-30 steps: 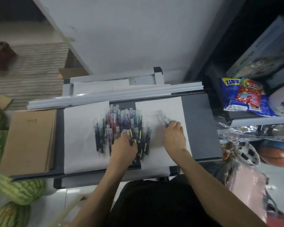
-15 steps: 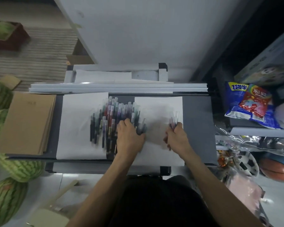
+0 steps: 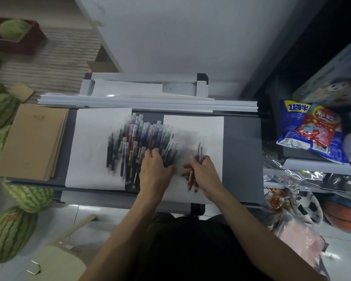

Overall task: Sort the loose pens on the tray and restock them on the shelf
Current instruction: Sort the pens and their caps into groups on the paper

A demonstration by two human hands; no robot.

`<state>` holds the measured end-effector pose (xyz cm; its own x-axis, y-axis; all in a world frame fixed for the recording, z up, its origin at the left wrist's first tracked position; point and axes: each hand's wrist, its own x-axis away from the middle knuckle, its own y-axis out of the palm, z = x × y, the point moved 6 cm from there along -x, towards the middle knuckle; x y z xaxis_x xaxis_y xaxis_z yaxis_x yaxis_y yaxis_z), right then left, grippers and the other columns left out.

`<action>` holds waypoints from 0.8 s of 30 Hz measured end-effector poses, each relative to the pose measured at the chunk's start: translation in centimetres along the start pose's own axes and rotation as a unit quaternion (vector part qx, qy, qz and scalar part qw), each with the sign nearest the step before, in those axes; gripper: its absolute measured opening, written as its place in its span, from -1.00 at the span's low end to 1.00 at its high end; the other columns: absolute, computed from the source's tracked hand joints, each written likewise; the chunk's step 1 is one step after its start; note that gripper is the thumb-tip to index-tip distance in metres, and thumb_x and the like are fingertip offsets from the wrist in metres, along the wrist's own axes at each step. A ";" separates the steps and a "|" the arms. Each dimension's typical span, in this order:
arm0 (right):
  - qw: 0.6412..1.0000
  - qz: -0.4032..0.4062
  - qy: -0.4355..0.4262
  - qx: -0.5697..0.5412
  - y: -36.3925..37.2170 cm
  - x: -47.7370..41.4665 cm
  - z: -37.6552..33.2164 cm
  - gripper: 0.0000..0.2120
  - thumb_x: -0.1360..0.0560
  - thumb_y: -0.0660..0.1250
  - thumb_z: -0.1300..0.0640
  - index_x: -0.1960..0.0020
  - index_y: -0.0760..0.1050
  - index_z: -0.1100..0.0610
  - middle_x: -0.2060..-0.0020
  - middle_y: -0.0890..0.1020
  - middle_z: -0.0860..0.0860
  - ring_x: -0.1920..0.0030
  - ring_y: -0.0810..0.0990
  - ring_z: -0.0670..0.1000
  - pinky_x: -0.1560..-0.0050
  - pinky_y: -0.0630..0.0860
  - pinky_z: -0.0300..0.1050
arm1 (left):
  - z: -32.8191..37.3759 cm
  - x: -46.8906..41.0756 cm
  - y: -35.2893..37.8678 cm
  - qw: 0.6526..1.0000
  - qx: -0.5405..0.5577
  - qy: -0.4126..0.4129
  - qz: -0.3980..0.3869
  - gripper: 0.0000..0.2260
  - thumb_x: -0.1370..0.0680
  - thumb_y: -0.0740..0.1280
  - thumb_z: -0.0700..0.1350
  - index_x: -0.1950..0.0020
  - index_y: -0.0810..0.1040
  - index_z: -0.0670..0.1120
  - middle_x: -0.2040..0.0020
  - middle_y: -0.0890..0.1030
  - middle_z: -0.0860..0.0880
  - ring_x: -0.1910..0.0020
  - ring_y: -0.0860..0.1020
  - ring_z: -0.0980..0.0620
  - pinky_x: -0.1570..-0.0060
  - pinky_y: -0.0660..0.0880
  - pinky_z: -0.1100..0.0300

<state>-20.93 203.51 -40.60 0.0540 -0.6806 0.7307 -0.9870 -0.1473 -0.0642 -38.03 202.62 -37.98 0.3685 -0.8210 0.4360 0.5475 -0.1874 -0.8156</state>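
Well, from the head view, the loose pens (image 3: 138,145) lie in one heap across the middle of the grey tray (image 3: 241,159). Their long axes run from 6 toward 12 o'clock, and those on the heap's right side lean toward 1 o'clock. They are slim, dark-barrelled sticks with clear caps; motion blur smears them, so I cannot count them.

The left hand (image 3: 156,171) sits on the heap's 4 o'clock edge, fingers bent down onto the pens. Whether it pinches one I cannot tell.

At 3 o'clock from it, the right hand (image 3: 206,173) is closed around a small bunch of pens (image 3: 199,155), raised tips toward 12 o'clock, tails poking out below the fist toward 6. They look like a few only, too blurred to number.

Two flat white paper sheets (image 3: 93,151) line the tray, one under each side of the heap.

At 9 o'clock a stack of brown card-covered notebooks (image 3: 31,140) lies flat, with striped green watermelons (image 3: 10,234) beyond it. At 3 o'clock, glossy snack bags (image 3: 316,130) rest on a shelf, and below them sit one football (image 3: 310,207) and one basketball (image 3: 344,218).
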 end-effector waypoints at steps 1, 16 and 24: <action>1.000 -0.003 0.002 -0.003 0.3 -0.1 0.0 -0.81 -0.72 0.17 0.03 -0.17 0.36 0.17 0.05 0.73 0.11 0.23 0.73 0.14 0.38 0.62 0.01 | -0.1 0.1 -0.2 1.000 0.003 -0.002 0.004 -0.33 -0.49 0.52 0.09 -0.49 0.35 -0.13 -0.42 0.42 -0.13 -0.35 0.48 -0.20 -0.29 0.51 -0.13; 0.997 0.015 0.005 -0.076 2.2 -1.2 -0.9 -0.83 -0.71 0.22 0.10 -0.24 0.38 0.16 0.01 0.71 0.19 0.14 0.75 0.23 0.12 0.71 0.18 | 0.0 -2.1 -1.3 0.999 0.032 -0.025 0.004 -0.62 -0.39 0.63 0.11 0.22 0.55 -0.12 0.30 0.60 -0.04 0.31 0.58 -0.01 0.41 0.39 0.19; 0.994 -0.003 -0.001 -0.111 2.2 -2.2 -1.6 -0.84 -0.71 0.24 0.11 -0.23 0.43 0.16 0.01 0.74 0.09 0.14 0.77 0.02 0.13 0.72 0.05 | 1.0 -2.9 -1.9 1.000 0.011 -0.007 -0.007 -0.67 -0.49 0.54 -0.03 0.32 0.53 -0.20 0.39 0.58 -0.08 0.41 0.56 -0.03 0.48 0.44 0.15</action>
<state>-23.50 205.86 -41.25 0.0609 -0.6816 0.7292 -0.9957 0.0101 0.0925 -39.41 205.92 -37.34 0.3714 -0.8106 0.4528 0.5690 -0.1867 -0.8009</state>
